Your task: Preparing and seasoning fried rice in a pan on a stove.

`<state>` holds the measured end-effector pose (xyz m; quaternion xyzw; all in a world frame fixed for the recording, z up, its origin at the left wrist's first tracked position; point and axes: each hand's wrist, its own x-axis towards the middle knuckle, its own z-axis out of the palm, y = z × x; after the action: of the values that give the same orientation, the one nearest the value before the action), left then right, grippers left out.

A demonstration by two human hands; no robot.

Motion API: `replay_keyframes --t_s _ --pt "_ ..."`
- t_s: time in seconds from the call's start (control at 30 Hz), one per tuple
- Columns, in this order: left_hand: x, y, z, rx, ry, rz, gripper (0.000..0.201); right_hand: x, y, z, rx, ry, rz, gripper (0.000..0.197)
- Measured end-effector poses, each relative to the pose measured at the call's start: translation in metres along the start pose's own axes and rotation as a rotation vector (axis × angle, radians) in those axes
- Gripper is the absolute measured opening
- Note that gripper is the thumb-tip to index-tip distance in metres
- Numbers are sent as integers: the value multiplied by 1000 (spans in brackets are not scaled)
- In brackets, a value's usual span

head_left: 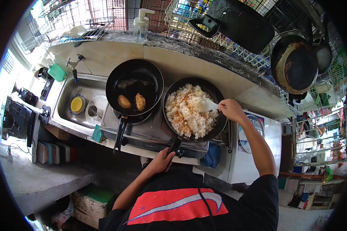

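Observation:
My left hand (pixel 162 161) is wrapped round the black handle (pixel 176 145) of a frying pan (pixel 216 89) on the right side of the stove. A mound of white rice (pixel 191 119) with brown, seasoned patches fills most of that pan. In my right hand (pixel 231 109) is a white rice paddle (pixel 209 105), its blade resting in the rice at the pan's right side. On the left burner stands a second dark frying pan (pixel 131 85). It holds two browned pieces of food (pixel 140 102), and its handle points toward me.
The steel gas stove (pixel 146 138) sits beside a sink (pixel 61 101) with a yellow sponge (pixel 77 104) in a bowl. A pump bottle (pixel 141 27) stands on the ledge behind. Pans (pixel 295 63) hang at upper right, above a white cabinet (pixel 272 146).

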<state>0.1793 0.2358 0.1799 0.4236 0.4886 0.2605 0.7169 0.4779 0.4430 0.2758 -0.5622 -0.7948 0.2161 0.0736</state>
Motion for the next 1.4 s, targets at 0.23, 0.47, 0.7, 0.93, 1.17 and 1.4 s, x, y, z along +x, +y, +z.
replay_keyframes --t_s 0.23,0.47,0.7,0.93,1.17,1.4 --pt "0 -5 -1 -25 0 30 23 -31 -17 -30 -667 -112 90 19" --pt "2 -8 -2 -22 4 34 24 -35 -25 14 -652 -440 288 28" --pt "2 1 -8 48 -45 20 23 -35 11 89 284 -395 477 35" --pt "2 -1 -8 94 -16 65 27 -29 -17 102 886 -258 675 22" --pt "1 -1 -8 91 -9 30 26 -25 -20 75 937 -204 592 26" --pt "3 -3 -11 58 -51 14 26 -31 -17 37 -29 -125 191 29"
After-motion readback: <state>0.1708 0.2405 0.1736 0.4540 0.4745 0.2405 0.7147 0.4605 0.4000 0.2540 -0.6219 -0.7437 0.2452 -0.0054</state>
